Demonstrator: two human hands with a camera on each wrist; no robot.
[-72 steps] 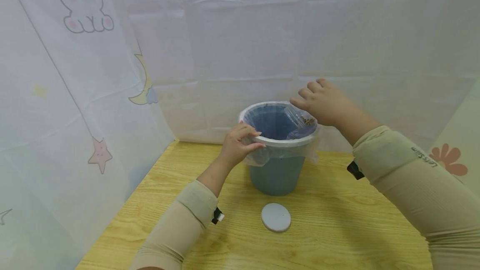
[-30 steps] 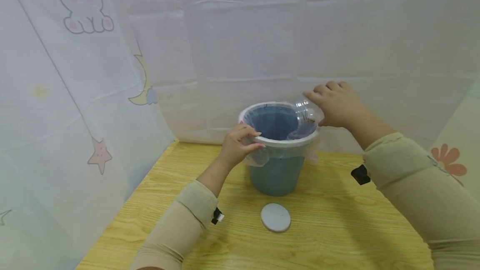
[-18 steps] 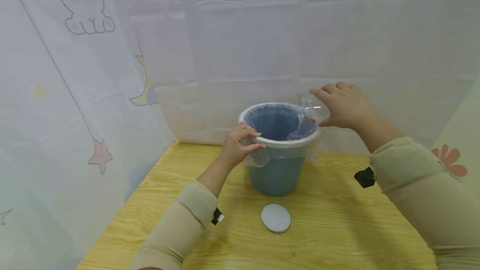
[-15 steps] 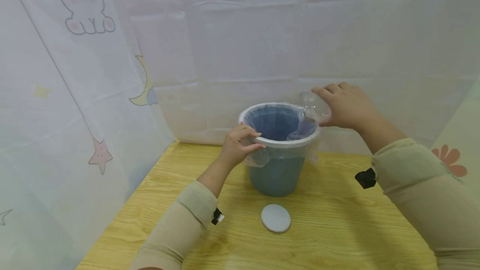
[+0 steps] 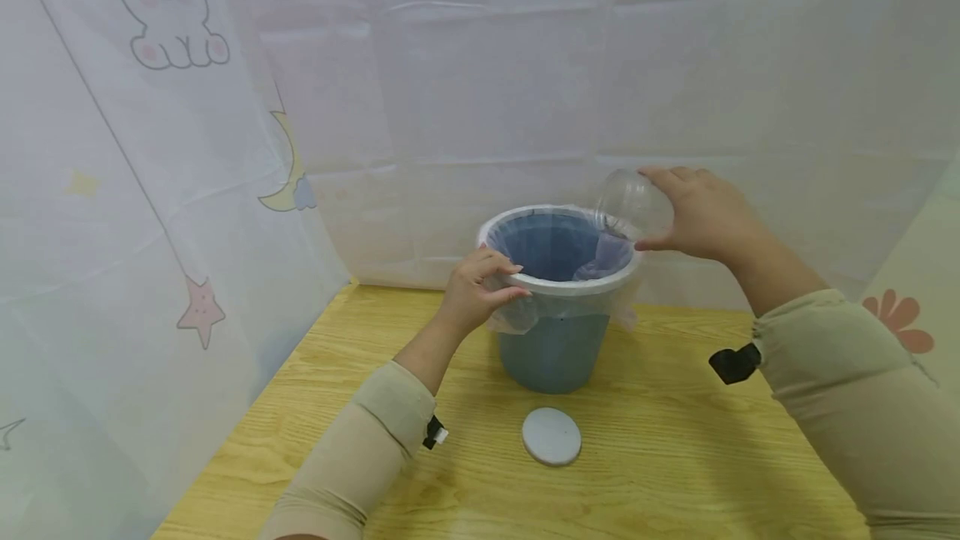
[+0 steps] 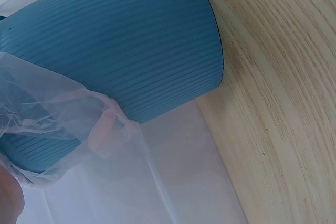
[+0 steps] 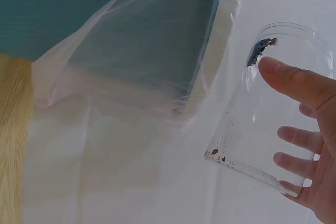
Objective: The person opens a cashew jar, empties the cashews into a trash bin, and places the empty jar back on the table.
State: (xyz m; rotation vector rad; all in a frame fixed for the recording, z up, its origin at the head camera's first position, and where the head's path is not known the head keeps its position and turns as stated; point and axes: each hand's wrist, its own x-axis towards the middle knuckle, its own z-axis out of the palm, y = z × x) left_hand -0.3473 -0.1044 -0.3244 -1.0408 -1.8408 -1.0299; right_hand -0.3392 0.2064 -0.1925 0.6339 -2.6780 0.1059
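A blue-grey trash bin (image 5: 555,348) with a white rim stands on the table, lined with a thin clear bag (image 6: 63,103) that hangs over the rim. My left hand (image 5: 477,286) pinches the near left of that rim, fingers inside and thumb outside. My right hand (image 5: 701,211) grips a clear jar (image 5: 630,198) over the bin's right side, tipped with its mouth toward the inside. In the right wrist view a small dark clump (image 7: 261,51) clings near the jar's mouth, and brown specks (image 7: 215,153) dot its base corner.
A round white lid-like disc (image 5: 552,436) lies on the wooden table (image 5: 660,457) in front of the bin. Behind stands a pale printed cloth (image 5: 480,90), close to the bin's far side. Another cloth wall with a rabbit print (image 5: 167,2) runs along the left.
My right hand has shifted rightward and turned, tipping the jar more steeply over the bin. The brown bits seen in the jar have dwindled. My left hand stays at the rim.
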